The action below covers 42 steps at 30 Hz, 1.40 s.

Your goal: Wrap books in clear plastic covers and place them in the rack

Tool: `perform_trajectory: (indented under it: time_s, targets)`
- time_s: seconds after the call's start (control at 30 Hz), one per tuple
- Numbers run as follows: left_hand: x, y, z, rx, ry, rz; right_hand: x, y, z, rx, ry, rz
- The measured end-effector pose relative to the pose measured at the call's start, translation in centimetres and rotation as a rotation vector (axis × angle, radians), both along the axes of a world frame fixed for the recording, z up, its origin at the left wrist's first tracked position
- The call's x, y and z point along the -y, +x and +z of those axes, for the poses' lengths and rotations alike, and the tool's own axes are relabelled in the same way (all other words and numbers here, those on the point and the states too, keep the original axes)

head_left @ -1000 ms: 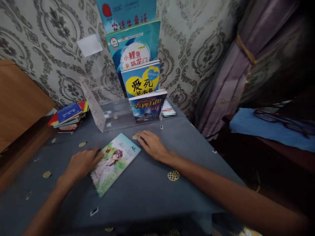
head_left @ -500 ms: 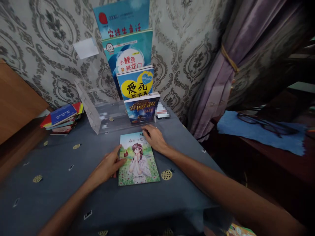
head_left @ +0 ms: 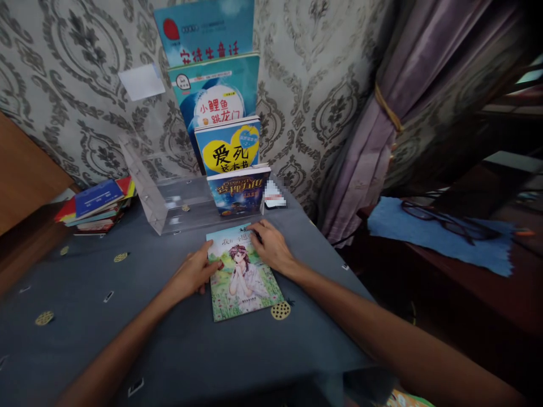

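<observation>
A thin paperback book [head_left: 248, 282] lies face up on the table, its cover showing a drawn figure with clasped hands among green plants. It sits slightly turned, its lower right corner over a printed pineapple. At its left edge my left hand [head_left: 195, 270] grips it, thumb on the cover and the other fingers partly hidden. My right hand [head_left: 271, 246] holds the upper right corner, with fingertips on the cover by the title. Just beyond, a clear acrylic rack [head_left: 148, 198] carries upright books, the front one a dark blue book [head_left: 240, 195].
Behind it stand a yellow-and-blue book [head_left: 227, 150] and two taller teal books. A stack of books [head_left: 99, 206] lies at left on the grey tablecloth [head_left: 169, 345]. Glasses rest on a blue cloth [head_left: 390, 223] at right, beyond the table's edge. A tied curtain [head_left: 360, 169] hangs behind.
The paperback has turned a little counterclockwise, its lower end swinging right onto the printed pineapple. My right fingers have come further onto its upper corner. The view has shifted slightly.
</observation>
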<state>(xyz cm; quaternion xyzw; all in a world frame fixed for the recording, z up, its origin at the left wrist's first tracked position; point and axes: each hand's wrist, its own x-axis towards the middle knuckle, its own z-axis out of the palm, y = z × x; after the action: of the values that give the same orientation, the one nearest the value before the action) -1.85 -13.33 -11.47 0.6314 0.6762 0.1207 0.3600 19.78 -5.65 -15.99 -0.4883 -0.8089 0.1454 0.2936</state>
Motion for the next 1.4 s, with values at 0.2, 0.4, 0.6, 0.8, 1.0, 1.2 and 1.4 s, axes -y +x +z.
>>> perform_trajectory:
  time_s: [0.2,0.4,0.6,0.8,1.0,1.2,1.4]
  targets:
    - [-2.1,0.0,-0.4,-0.108,0.158,-0.036,-0.6,0.5,0.1,-0.012,-0.024,-0.029]
    - [-2.8,-0.1,-1.1,-0.382,0.364,-0.046,-0.6,0.5,-0.1,0.010,-0.013,-0.018]
    - [-2.5,0.4,-1.9,-0.622,0.514,-0.034,-0.9,0.3,-0.2,0.056,-0.008,0.028]
    - [-2.6,0.2,-2.3,-0.677,0.543,-0.077,-1.5,0.4,-0.6,0.038,0.000,0.081]
    - [-2.6,-0.5,-2.5,-0.605,0.595,-0.103,-1.7,0.7,-0.5,-0.033,-0.018,0.112]
    - [-2.8,-1.4,-2.7,-0.570,0.664,-0.146,-2.0,1.1,-0.2,-0.135,-0.074,0.073]
    - [-3.3,-1.9,-3.6,-0.411,0.777,-0.202,-1.9,1.0,0.3,-0.133,-0.099,0.010]
